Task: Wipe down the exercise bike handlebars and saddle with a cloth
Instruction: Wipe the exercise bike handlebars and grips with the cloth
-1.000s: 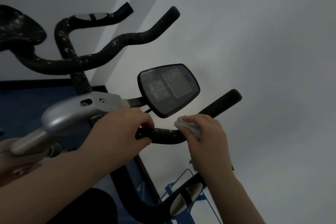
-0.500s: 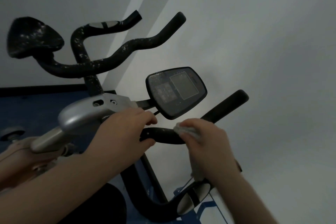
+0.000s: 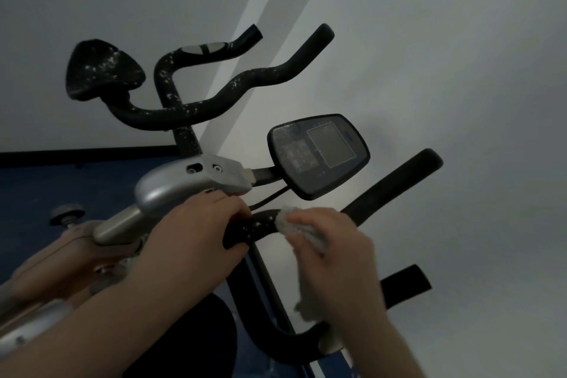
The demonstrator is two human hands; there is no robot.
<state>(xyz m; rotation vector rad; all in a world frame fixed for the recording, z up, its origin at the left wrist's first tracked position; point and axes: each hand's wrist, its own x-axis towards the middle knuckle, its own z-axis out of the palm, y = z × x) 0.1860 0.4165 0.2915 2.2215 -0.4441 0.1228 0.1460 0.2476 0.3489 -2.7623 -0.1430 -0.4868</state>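
Upper left of frame: saddle-shaped black pad [image 3: 102,69], speckled white, probably firm foam, not yet wiped by the look of the specks. Next to it, upper centre: a second set of black curved bars [image 3: 214,98], also speckled; could be a mirror image or another bike, cannot tell. Centre left: silver stem housing [image 3: 190,184], hard and rigid. Below it, left hand [image 3: 196,236] clenched round the near handlebar [image 3: 254,224], thumb under, fingers over, steadying. Handlebar itself: stiff tube under what looks like a foam sleeve, grippy, fixed to the frame, no risk of shifting; white specks showing on the stretch between the hands. Centre right: console [image 3: 319,155] on its stalk with a cable beneath, likely the fragile part, best kept clear of hard rubbing. Lower centre right: right hand [image 3: 334,258] grasping the cloth [image 3: 302,228], bunched at the bar, tail hanging loose below the palm. Cloth soft, light, limp; best held wadded and wrapped round the tube, then slid along. Far right: clean-looking bar end [image 3: 399,184] rising to the upper right, plain white wall behind.
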